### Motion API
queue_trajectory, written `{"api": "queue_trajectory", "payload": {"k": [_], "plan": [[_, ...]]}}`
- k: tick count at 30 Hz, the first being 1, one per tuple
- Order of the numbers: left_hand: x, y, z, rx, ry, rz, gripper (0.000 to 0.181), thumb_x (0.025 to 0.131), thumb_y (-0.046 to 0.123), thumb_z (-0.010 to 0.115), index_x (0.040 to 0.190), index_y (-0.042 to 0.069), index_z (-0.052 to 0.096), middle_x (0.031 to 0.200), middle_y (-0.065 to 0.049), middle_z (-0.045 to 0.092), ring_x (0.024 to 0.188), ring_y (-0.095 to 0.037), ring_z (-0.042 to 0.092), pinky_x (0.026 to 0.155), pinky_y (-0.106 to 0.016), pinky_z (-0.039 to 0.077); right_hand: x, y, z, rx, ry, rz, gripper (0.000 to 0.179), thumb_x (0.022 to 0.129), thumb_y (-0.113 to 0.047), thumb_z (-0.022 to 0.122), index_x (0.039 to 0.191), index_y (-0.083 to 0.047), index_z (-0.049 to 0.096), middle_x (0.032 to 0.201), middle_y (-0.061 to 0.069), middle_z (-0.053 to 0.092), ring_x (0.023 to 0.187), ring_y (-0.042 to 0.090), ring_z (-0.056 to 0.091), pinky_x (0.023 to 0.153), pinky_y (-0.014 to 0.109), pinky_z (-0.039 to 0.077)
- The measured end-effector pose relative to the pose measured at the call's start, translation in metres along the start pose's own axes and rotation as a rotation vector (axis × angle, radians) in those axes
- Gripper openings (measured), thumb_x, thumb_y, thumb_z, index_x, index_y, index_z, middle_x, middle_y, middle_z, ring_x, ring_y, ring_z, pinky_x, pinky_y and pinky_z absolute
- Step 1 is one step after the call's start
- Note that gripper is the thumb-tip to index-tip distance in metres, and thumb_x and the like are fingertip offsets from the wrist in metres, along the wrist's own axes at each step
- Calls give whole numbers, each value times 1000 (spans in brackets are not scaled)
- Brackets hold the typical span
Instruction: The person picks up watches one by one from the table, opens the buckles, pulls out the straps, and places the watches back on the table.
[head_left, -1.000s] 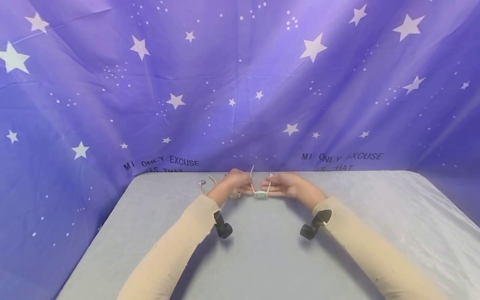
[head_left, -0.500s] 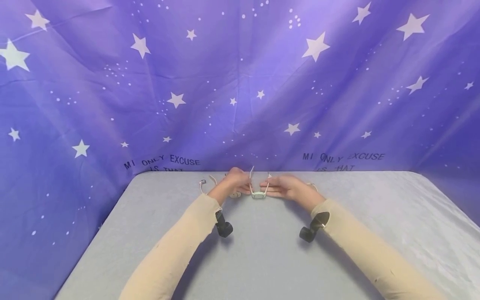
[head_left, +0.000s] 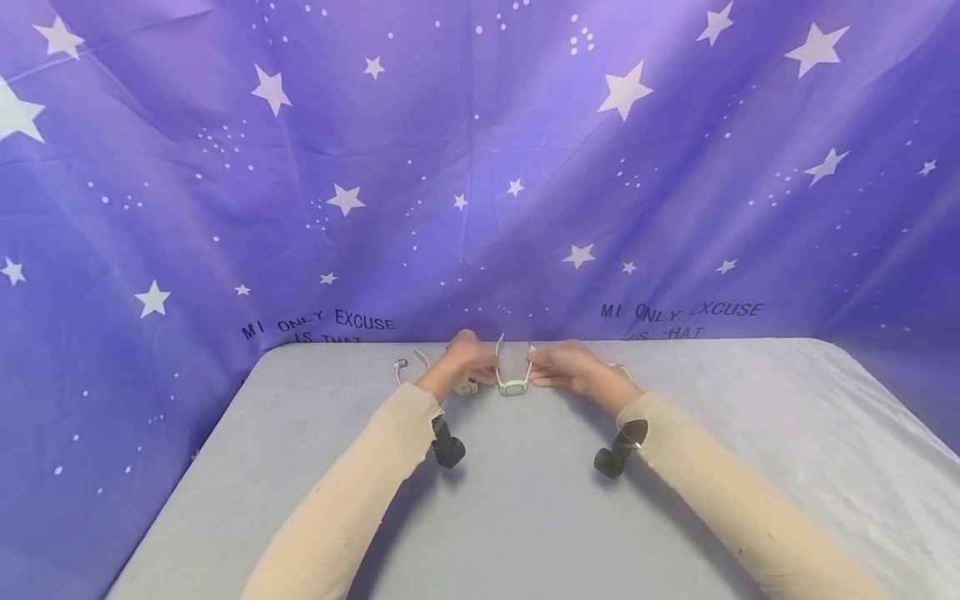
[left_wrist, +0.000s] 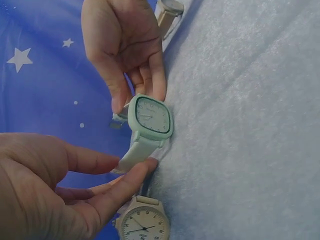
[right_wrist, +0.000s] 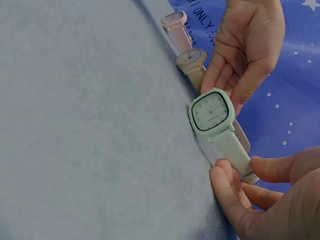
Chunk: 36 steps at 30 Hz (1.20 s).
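A mint-green watch (head_left: 513, 387) with a rounded square face is held up between both hands near the far table edge. Its face tilts toward me and the strap halves stand up behind it. My left hand (head_left: 471, 358) pinches one half of the strap (left_wrist: 137, 154) between thumb and fingers. At the buckle end, my right hand (head_left: 572, 367) pinches the other half (right_wrist: 235, 155). Close by the left hand lies a beige watch (left_wrist: 144, 222) with a round dial, partly hidden by that hand in the head view.
A pink watch (right_wrist: 175, 21) lies left of the beige one at the far edge. Another watch (left_wrist: 171, 7) rests beyond the right wrist. A grey cloth (head_left: 525, 508) covers the table, and a purple star-printed curtain (head_left: 480, 167) hangs behind it.
The mint-green watch has shifted slightly left with the hands. My right fingers have drawn back toward the strap's end. The watch beyond my right wrist has come into view.
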<state>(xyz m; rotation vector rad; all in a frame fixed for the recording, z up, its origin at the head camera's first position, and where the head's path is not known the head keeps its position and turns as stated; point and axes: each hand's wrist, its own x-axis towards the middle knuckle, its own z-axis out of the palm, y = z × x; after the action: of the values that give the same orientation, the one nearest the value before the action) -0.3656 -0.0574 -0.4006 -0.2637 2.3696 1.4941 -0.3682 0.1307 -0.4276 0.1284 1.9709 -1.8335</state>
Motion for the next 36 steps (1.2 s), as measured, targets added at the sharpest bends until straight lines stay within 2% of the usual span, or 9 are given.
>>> {"api": "queue_trajectory", "payload": {"k": [8, 12, 18, 23, 31, 36], "plan": [[6, 4, -10, -86, -99, -34, 37, 86, -13, 66, 120, -21, 54, 110, -35, 68, 72, -29, 72, 77, -32, 65, 2, -2, -5, -22, 58, 9, 37, 95, 1, 66, 127, 17, 57, 75, 6, 74, 70, 13, 73, 79, 30, 64], [8, 5, -15, -67, -115, -55, 35, 87, -10, 69, 119, -20, 57, 112, -35, 69, 76, -30, 75, 78, -32, 64, 3, -3, -3, -18, 70, 38, 39, 94, 0, 68, 128, 15, 57, 80, 8, 76, 70, 14, 74, 79, 30, 64], [4, 7, -16, -1, -75, -48, 34, 87, -8, 70, 117, -17, 56, 102, -30, 71, 84, -33, 77, 76, -31, 65, 4, -4, -1, -34, 59, 54, 38, 93, 0, 69, 128, 13, 59, 89, 11, 78, 73, 14, 74, 80, 29, 64], [0, 9, -11, 93, -23, -16, 27, 88, -6, 71, 111, -16, 62, 100, -29, 73, 83, -33, 77, 74, -32, 65, 6, -4, -1, -31, 57, 59, 39, 93, 1, 69, 128, 13, 59, 86, 9, 76, 72, 13, 73, 79, 27, 64], [2, 13, -8, 180, 12, -35, 37, 85, -8, 72, 118, -15, 57, 89, -24, 75, 57, -19, 69, 72, -31, 64, 9, -5, -1, -45, 49, 62, 35, 94, 1, 68, 124, 15, 60, 80, 7, 75, 70, 12, 72, 77, 27, 64], [8, 11, -7, 197, 16, -45, 35, 84, -7, 74, 114, -15, 60, 81, -21, 75, 50, -15, 65, 68, -29, 64, 8, -6, -1, -72, 60, 64, 36, 94, 1, 68, 125, 15, 59, 81, 7, 74, 69, 11, 72, 76, 26, 64]]}}
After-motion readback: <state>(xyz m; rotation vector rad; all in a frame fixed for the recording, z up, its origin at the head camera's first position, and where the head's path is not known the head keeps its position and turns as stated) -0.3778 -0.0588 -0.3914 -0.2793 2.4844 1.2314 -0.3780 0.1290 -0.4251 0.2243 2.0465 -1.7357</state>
